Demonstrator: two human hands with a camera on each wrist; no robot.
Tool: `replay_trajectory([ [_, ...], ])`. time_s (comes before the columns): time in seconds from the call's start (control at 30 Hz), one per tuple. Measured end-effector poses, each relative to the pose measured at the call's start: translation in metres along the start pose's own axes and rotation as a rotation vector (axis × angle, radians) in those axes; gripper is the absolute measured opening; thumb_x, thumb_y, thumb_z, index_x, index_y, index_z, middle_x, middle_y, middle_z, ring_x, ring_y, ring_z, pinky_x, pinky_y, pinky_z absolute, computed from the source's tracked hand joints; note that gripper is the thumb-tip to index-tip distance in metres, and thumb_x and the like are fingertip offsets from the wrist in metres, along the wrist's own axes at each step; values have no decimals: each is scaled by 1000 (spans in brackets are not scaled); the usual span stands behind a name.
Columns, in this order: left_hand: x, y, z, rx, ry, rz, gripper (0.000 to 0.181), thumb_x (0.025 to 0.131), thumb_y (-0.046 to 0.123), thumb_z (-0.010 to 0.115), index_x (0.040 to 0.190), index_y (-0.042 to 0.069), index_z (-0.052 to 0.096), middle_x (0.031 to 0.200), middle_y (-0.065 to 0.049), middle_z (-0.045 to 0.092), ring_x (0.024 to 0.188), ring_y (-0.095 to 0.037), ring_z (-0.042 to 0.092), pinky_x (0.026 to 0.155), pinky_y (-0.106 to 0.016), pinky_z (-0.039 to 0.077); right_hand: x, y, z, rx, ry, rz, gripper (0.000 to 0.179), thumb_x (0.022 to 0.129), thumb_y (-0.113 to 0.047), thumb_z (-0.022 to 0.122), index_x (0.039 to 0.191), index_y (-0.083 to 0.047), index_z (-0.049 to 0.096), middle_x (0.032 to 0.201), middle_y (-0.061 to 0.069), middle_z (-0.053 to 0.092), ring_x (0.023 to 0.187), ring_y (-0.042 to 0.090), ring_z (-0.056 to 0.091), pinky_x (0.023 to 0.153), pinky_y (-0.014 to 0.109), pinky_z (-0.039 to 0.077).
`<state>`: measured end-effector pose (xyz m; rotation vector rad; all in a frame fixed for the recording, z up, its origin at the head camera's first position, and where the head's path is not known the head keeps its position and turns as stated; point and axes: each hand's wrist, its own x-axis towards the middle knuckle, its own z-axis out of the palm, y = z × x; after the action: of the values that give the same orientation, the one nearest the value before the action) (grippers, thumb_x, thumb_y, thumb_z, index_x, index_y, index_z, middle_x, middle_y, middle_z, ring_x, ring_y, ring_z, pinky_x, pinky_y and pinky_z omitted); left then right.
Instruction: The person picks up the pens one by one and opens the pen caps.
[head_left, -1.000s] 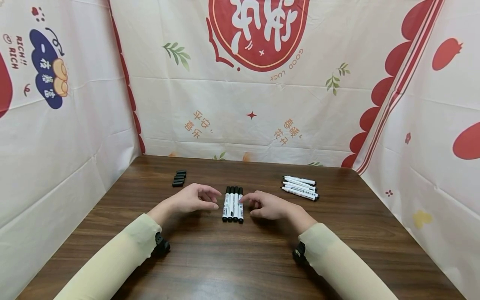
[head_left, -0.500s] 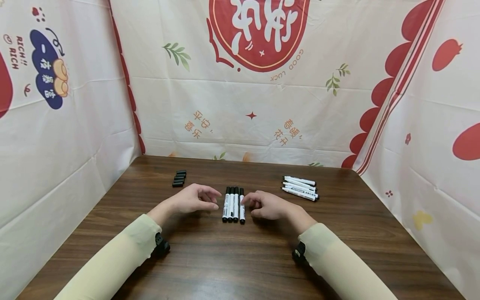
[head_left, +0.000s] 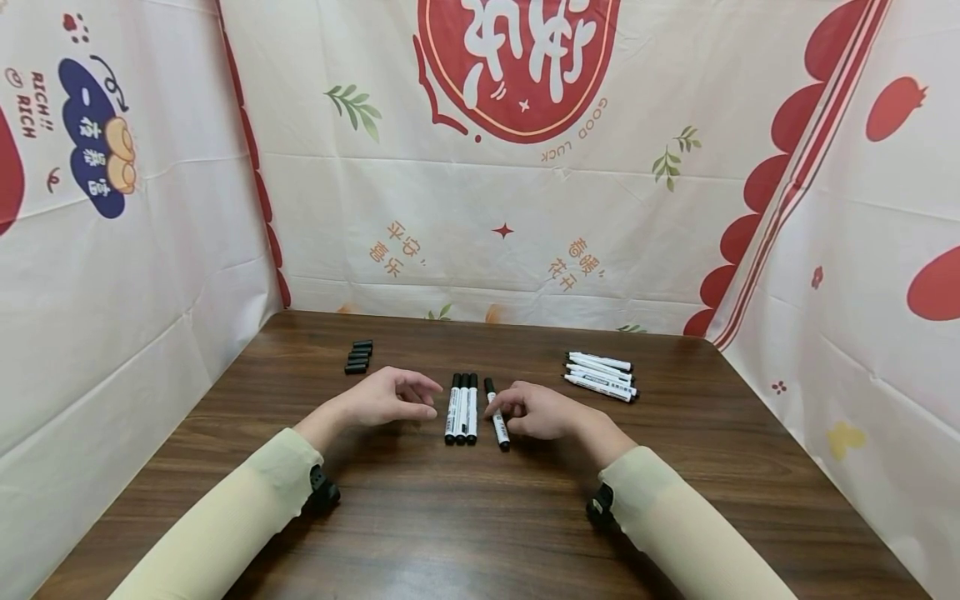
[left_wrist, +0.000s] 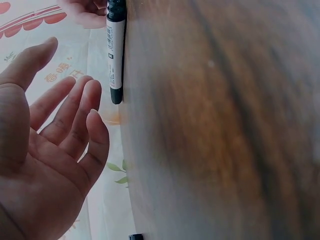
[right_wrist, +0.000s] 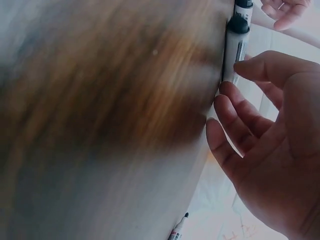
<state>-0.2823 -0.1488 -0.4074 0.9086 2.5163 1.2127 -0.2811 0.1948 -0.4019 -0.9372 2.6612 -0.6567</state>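
Note:
Black-capped white markers lie three in a row, side by side, mid-table. Just right of them, one more marker lies slightly slanted. The index finger of my right hand hooks over its barrel, the thumb near its right side. In the right wrist view the thumb tip overlaps the barrel of this marker; the index finger is mostly hidden behind the thumb. My left hand hovers left of the row with relaxed fingers, holding nothing; a marker shows beyond its fingertips in the left wrist view.
Several black marker caps lie at the back left of the wooden table. At the back right lies a loose pile of uncapped white markers. Printed cloth hangs behind the table and along both sides.
The rightmost marker has been drawn away from the row to the right, turning to a slant under my right hand's fingers. My left hand has stayed in place.

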Motion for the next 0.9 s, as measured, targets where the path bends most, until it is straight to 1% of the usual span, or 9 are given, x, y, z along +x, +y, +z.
replay_trajectory([
  [0.1,0,0,0,1,-2,-3,47,102,35,81,140,9,74,115,1,79,109,-15,71,97,-39,56,-3,2,-1,-13,10,8,31,100,-13,68,128,-24,79,119,3,62,97,14,56,89,36,49],
  [0.2,0,1,0,1,-5,-3,48,102,35,81,140,8,73,115,1,79,109,-15,71,96,-38,56,-6,4,-2,-27,24,22,25,102,-21,69,125,-24,79,115,1,62,94,13,57,87,35,49],
  [0.3,0,1,0,5,-8,2,48,101,35,81,141,8,73,114,2,80,109,-14,72,96,-38,56,-10,6,-3,-22,29,38,21,103,-28,74,123,-24,80,112,0,62,92,13,57,86,34,49],
  [0.4,0,1,0,11,-10,9,48,101,34,81,141,8,73,115,2,80,109,-14,72,96,-38,57,-12,10,-4,-28,39,46,22,100,-31,81,121,-24,80,109,-1,62,91,12,56,85,33,48],
  [0.53,0,1,0,13,-9,10,47,102,35,81,141,9,73,115,2,79,110,-14,72,97,-39,57,-17,16,-6,-44,55,49,22,97,-24,84,118,-23,79,106,0,62,89,12,55,82,32,48],
  [0.7,1,2,1,8,-7,8,46,102,35,81,140,10,74,115,1,79,110,-15,72,98,-40,57,-24,25,-11,-41,65,51,25,96,-10,78,118,-22,79,106,3,61,86,13,55,79,31,48],
  [0.8,1,3,1,7,-9,8,46,102,34,81,140,10,74,114,1,79,110,-15,72,98,-39,57,-28,29,-13,-37,69,58,27,95,-5,75,117,-21,78,107,3,63,87,14,55,80,33,47],
  [0.83,1,3,1,8,-10,6,46,102,34,81,140,10,74,114,1,79,109,-15,72,98,-39,57,-29,30,-13,-34,75,59,29,95,-4,74,118,-21,78,109,3,65,89,14,56,82,34,48],
  [0.9,1,4,1,9,-10,4,47,102,35,81,140,10,74,115,1,79,109,-14,72,97,-39,57,-32,32,-14,-18,89,68,34,95,-3,72,125,-19,75,112,3,69,92,15,59,84,36,50],
])
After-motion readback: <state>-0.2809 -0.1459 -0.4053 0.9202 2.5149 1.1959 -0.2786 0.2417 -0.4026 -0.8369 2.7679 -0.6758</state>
